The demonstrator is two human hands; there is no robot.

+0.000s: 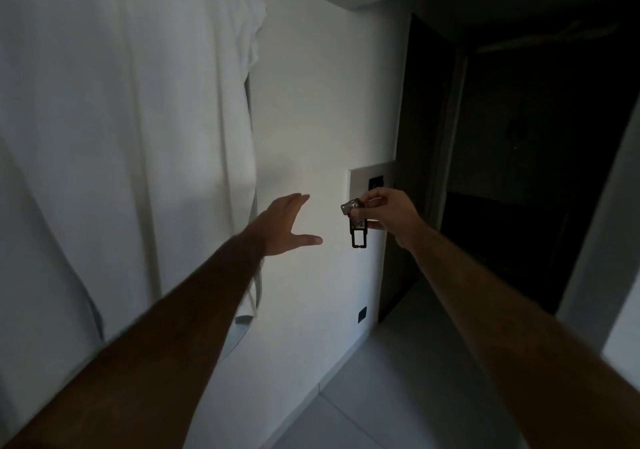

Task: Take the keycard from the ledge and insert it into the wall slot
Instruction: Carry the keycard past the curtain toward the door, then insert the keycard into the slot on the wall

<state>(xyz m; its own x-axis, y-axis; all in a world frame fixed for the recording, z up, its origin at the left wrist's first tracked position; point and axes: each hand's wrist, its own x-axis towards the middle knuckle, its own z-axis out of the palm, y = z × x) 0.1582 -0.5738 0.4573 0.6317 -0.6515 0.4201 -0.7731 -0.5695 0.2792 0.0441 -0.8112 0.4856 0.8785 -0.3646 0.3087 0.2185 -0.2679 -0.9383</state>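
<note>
My right hand (389, 211) pinches the top of a black keycard tag (358, 232) that hangs down with a silver key (348, 206) on its ring. The hand is just below and in front of the dark wall slot (375, 182) set in a pale wall plate (360, 180). The keycard is outside the slot, its lower end dangling free. My left hand (287, 221) reaches forward to the left of the card, fingers spread, thumb out, holding nothing, apart from the wall.
A white cloth (121, 119) hangs over a mirror on the left wall. A dark doorway (519, 154) opens right of the wall plate. A small black socket (361, 316) sits low on the wall. Pale floor tiles (381, 396) run below.
</note>
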